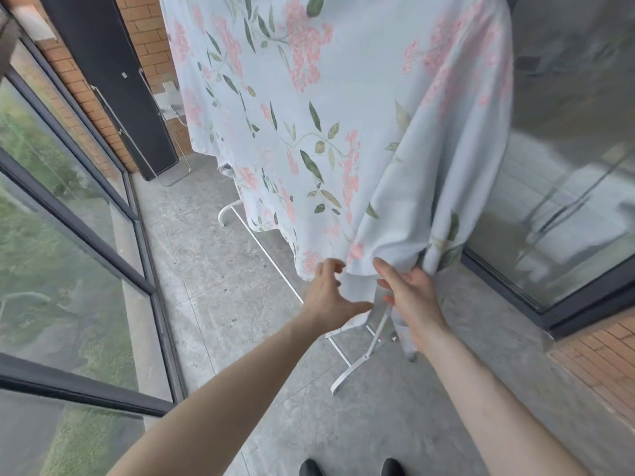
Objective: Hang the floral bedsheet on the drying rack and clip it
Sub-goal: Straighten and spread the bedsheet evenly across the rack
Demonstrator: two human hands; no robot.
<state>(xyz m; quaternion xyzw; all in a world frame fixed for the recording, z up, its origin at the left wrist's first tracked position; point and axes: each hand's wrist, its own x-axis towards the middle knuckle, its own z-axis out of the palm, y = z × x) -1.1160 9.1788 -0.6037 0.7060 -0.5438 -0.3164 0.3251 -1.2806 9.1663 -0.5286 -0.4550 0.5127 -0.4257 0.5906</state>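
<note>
A grey tiled floor runs between a dark-framed glass railing on the left, with grass behind it, and a dark-framed glass door on the right. At the far left a red brick wall carries a tall black panel, with a folded metal frame leaning at its foot. Red brick paving lies at the right edge, and two black shoe tips show at the bottom.

This is a home balcony used for drying laundry. A glass railing with dark metal frames runs down the left of the frame, grass beyond it. Grey floor tiles fill the middle, a brick wall stands upper left, and a sliding glass door is on the right.
</note>
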